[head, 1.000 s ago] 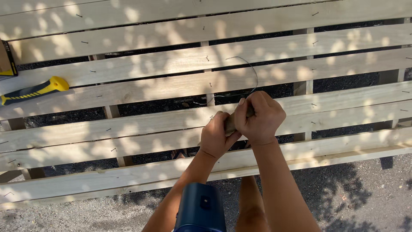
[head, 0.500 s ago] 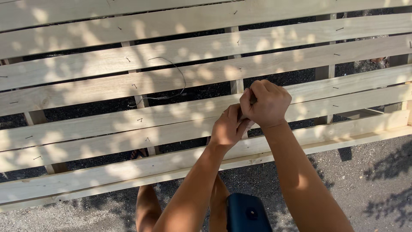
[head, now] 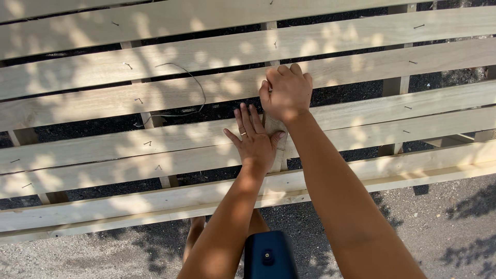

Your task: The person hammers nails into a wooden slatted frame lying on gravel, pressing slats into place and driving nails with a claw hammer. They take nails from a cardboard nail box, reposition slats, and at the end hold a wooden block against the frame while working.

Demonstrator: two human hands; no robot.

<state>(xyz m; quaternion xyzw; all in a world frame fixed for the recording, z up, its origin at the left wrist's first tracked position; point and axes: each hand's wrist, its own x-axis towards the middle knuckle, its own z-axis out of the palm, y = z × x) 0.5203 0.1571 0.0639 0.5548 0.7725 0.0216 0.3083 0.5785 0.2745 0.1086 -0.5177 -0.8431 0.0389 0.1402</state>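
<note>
Left hand (head: 256, 142) fingers spread flat, released, palm pressing short upright wooden block (head: 275, 142) against slats. Right hand (head: 285, 93) fingers curled, clenched over block's top end, between two slats of pale wooden frame (head: 103, 155). Thin bent wire (head: 194, 85) lying on slats, well left. Dark blue tool (head: 269, 256) below, near gravel.

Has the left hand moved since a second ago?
Yes. The left hand has left the right hand and opened, now lying flat on the slats, nearer the camera than the curved wire.
</note>
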